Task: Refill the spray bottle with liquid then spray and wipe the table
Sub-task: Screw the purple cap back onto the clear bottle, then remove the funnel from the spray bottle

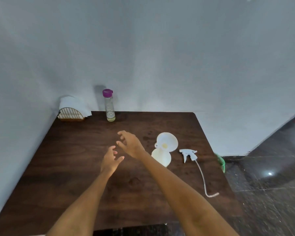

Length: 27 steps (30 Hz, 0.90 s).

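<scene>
I see the tabletop (pixel 75 167) bearing the purple-capped refill bottle (pixel 109 106), upright at its far edge; the spray bottle (pixel 163 149) lies mid-right; both grips empty, fingers loosely spread; right hand (pixel 129 143) nearer the refill bottle than left hand (pixel 111 160).

Dim, soft indoor light; slight overall blur, wide-angle bending at edges, floor (pixel 269 173) glare.

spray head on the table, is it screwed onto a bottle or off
Off. The spray head lies on its side on the table, its tube trailing bare across the wood, apart from the pale bottle beside it.
</scene>
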Tool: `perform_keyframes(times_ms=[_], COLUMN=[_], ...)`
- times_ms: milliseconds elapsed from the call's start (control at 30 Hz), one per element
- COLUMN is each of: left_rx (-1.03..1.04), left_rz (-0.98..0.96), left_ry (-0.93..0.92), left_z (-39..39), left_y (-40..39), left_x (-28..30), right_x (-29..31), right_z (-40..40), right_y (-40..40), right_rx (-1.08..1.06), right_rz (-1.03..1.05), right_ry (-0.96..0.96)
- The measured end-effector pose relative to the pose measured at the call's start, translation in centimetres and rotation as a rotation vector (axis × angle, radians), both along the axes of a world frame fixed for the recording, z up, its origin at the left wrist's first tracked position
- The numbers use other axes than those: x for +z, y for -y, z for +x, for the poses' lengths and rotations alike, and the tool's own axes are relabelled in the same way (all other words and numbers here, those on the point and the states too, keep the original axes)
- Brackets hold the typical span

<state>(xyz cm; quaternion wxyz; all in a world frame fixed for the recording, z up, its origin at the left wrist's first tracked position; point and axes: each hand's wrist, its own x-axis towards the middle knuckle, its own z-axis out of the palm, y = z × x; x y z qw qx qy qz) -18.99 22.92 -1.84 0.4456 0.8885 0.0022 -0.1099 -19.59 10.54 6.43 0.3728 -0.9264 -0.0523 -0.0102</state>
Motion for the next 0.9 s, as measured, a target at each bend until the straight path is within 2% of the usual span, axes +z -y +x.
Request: perform_keyframes(times_ms=[133, 267, 367, 433, 533, 600, 667, 733, 800, 900], left_rx=[-0.021, -0.047, -0.081, -0.162, -0.273, -0.292, -0.293, -0.318, -0.343, -0.329], left_rz=[0.04, 0.026, -0.019, -0.015, 0.039, 0.037, 0.023, 0.016, 0.003, -0.04], left_ry=[-0.018, -0.036, -0.069, -0.124, -0.15, -0.125, -0.096, -0.078, -0.084, -0.108], left_z=[-4.9, -7.6, -8.0, -7.9, -7.2, -6.6, -6.1, -5.6, -5.2, -4.6], left_y=[1.6, 3.5, 5.1, 6.2, 8.1, 9.6, 11.0, 11.9, 12.5, 12.7], left_x=[-0.3, -0.1, 0.7, 1.2, 2.1, 2.8, 3.4, 3.7, 3.7, 3.9], right_x=[-0.9, 0.5, 2.3, 3.0, 3.2, 2.7, 2.2, 1.7, 1.4, 2.1], right_z=[-5.0, -7.6, -8.2, -8.3, -8.6, -9.0, -9.3, -9.6, -9.3, -8.0], right_y=[1.8, 3.5, 5.6, 7.6, 10.8, 12.1, 12.8, 12.8, 12.9, 13.4], right_rx=[0.012, 0.021, -0.114, -0.269, -0.562, -0.757, -0.845, -0.828, -0.813, -0.812], right_rz=[-0.025, -0.007, 0.014, 0.018, -0.037, -0.007, 0.2, 0.481, 0.551, 0.391], right_ry=[0.013, 0.138, 0.298, 0.336, 0.242, 0.104, -0.168, -0.362, -0.371, -0.247])
